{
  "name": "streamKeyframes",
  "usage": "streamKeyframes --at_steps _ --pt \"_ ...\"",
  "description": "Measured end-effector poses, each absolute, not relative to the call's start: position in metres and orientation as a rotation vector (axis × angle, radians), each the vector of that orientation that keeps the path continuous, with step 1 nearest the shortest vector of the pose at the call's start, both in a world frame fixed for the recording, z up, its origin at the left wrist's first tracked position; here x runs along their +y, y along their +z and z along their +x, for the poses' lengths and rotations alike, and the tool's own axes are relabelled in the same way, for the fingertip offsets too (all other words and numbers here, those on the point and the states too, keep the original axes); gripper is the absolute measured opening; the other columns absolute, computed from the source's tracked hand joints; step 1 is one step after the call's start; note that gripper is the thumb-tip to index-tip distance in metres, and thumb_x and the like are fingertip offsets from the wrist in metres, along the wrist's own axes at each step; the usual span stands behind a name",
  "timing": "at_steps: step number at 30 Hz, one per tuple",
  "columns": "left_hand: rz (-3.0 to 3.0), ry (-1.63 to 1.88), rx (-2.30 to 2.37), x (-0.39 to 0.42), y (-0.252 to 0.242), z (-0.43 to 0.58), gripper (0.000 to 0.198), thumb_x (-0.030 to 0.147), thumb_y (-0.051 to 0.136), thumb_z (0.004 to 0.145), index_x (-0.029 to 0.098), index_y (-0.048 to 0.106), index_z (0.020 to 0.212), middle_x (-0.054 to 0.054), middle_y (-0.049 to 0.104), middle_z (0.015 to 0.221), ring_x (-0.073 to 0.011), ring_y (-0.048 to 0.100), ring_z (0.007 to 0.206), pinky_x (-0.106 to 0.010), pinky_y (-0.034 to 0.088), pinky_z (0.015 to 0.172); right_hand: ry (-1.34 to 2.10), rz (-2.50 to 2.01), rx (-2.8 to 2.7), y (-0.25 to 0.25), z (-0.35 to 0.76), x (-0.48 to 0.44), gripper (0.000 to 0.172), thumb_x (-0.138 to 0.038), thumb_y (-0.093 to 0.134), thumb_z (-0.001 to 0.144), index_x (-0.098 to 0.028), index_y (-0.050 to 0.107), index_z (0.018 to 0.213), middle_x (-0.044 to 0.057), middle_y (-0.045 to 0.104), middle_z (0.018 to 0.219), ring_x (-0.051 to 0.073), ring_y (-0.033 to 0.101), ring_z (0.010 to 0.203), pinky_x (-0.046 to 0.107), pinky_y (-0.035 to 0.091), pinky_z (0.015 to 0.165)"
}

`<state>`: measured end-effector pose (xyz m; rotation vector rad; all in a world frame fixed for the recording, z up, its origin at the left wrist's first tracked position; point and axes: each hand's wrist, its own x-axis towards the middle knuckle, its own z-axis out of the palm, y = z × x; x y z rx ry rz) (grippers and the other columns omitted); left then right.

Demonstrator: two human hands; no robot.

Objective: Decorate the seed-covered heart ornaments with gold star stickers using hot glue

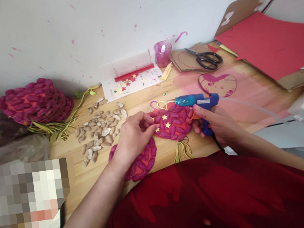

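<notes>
Head view is showing your right grip [217, 124] clenching around the handle of the blue glue gun [197, 102], with a finger lying at the orange trigger. Your left grip [134, 135] is curling its fingertips [151, 123] onto the left rim of the round red ornament [171, 124]; whether it is pinching that rim or only resting on it is not clear. The ornament is lying flat on the worktop [76, 180] between your two grips, touching both, and is carrying magenta seeds and small yellow stars. The gun's barrel is running left to right, nearly level, just over the ornament's far edge. Its nozzle is pointing left, toward the yellow loop [159, 103] at the ornament's top, and a clear glue stick [252, 106] is trailing off to the right. The ornament's own axis is running from that loop down to the yellow cords [183, 151] near you. A second seeded disc [144, 163] is sitting under your left wrist, and loose pale seeds [100, 130] are lying just to the left.
</notes>
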<state>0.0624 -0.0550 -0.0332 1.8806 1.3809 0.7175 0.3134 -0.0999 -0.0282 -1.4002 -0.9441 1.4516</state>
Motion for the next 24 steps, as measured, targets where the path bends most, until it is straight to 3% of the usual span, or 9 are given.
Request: streamKeyframes --at_steps 7,13,20,24 --pt "1.958 0.686 1.512 -0.049 -0.027 0.051 0.022 0.040 0.062 0.092 0.020 0.070 0.087 -0.002 0.072 0.082 -0.0164 0.060 0.071 -0.028 0.042 0.065 1.440 -1.370 -0.869 -0.029 0.312 -0.100 0.043 -0.062 0.076 0.079 -0.021 0.066 0.074 0.000 0.059 0.050 0.012 0.052 0.043 0.020 0.039 0.036" --pt "1.985 0.626 1.519 -0.049 -0.025 0.051 0.026 0.038 0.056 0.095 0.021 0.071 0.108 -0.001 0.070 0.079 -0.0183 0.062 0.073 -0.030 0.043 0.069 1.392 -1.349 -0.767 -0.023 0.311 -0.100 0.046 -0.064 0.082 0.071 -0.021 0.066 0.073 0.001 0.064 0.053 0.011 0.054 0.042 0.020 0.040 0.036" --pt "2.026 0.646 1.484 -0.052 -0.030 0.057 0.035 0.043 0.070 0.087 0.021 0.068 0.115 -0.002 0.070 0.083 -0.0208 0.064 0.081 -0.033 0.046 0.077 1.407 -1.310 -0.752 -0.027 0.311 -0.098 0.043 -0.060 0.083 0.073 -0.021 0.066 0.077 0.003 0.070 0.068 0.012 0.059 0.050 0.020 0.043 0.038" --pt "2.069 0.620 1.489 -0.054 -0.032 0.062 0.035 0.041 0.075 0.084 0.022 0.068 0.113 -0.002 0.070 0.082 -0.0225 0.065 0.083 -0.035 0.046 0.079 1.426 -1.344 -0.777 -0.028 0.312 -0.099 0.042 -0.060 0.078 0.078 -0.021 0.064 0.075 0.002 0.066 0.060 0.012 0.057 0.047 0.021 0.043 0.040"
